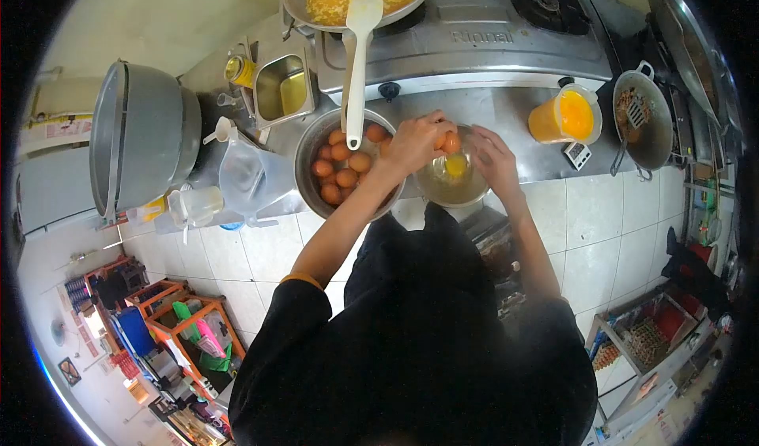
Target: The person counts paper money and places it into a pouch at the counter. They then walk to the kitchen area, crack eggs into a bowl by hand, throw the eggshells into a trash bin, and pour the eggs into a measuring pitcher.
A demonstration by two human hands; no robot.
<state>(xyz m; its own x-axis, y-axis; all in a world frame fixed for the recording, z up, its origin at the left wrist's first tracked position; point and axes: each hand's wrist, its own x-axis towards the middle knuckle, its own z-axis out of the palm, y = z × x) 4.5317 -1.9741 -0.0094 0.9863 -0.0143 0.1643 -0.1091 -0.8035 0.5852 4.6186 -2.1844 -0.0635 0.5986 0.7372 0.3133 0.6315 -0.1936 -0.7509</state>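
A brown egg is in my left hand, whose fingers are closed around it above a metal bowl. Below the egg, a yolk lies in clear liquid in that bowl. My right hand is at the bowl's right side, fingers stretched and slightly apart, near the egg; whether it touches the rim I cannot tell. To the left, under my left forearm, stands a larger metal bowl of several whole brown eggs. A white spatula reaches over it from the pan.
A pan of orange-yellow egg mixture sits on the gas stove. At right are a jug of orange liquid, a small timer-like device and a wok. A steel oil container, clear jug and grey pot stand left.
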